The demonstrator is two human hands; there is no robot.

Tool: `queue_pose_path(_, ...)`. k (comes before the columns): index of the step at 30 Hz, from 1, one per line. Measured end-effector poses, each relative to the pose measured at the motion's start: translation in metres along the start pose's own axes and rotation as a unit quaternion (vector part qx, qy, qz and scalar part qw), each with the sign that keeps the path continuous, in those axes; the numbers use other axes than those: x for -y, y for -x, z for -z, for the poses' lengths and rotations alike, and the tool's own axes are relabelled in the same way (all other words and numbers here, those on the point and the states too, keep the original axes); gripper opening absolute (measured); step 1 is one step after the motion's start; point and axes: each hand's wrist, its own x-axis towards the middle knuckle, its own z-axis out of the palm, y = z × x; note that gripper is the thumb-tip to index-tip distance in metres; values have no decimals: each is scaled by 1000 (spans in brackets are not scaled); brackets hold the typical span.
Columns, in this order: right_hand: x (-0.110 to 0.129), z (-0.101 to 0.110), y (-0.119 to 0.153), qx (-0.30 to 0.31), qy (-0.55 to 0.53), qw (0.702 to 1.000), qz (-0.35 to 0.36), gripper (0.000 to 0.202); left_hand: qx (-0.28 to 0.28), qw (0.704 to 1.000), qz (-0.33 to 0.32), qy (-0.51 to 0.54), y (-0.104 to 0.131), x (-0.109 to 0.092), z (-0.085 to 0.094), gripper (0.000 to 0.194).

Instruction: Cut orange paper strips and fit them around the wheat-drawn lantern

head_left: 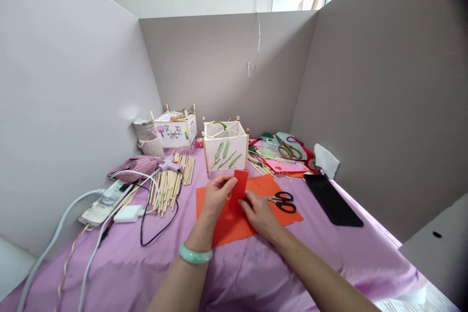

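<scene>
A small red paper strip [239,189] is held upright between my two hands, above a larger orange-red paper sheet [230,229] lying on the table. My left hand [217,195] pinches the strip's left edge near the top. Lower down on its right side, my right hand [259,210] grips it with thumb and fingers. Black-handled scissors [285,202] rest on the sheet just right of my right hand, their blades partly hidden by it. Behind the strip stands a paper lantern [225,148] with a stick frame and drawn green plants.
Bamboo sticks [168,187], a glue gun [170,165] and a power strip [106,204] with cables lie left. A second lantern [174,129] and a jar [148,136] stand behind. At right are gold-handled scissors [289,150], coloured paper scraps [285,166] and a black phone-like slab [332,201].
</scene>
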Motion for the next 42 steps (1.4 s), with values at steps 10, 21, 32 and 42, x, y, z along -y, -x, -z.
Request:
queue_pose_path(10, 1, -1, -3, -3, -14, 1000, -1, 16, -1, 1000, -1, 0, -1, -2, 1, 18)
queue_pose_path(21, -2, -2, -3, 0, 19, 999, -31, 19, -6, 1000, 9, 1, 1, -6, -2, 18)
queue_pose_path(32, 0, -1, -4, 18, 23, 998, -47, 22, -40, 999, 9, 5, -1, -6, -1, 24)
queue_pose_path(42, 16, 8, -3, 86, -247, 950, -173, 23, -96, 985, 105, 99, -7, 4, 6, 26)
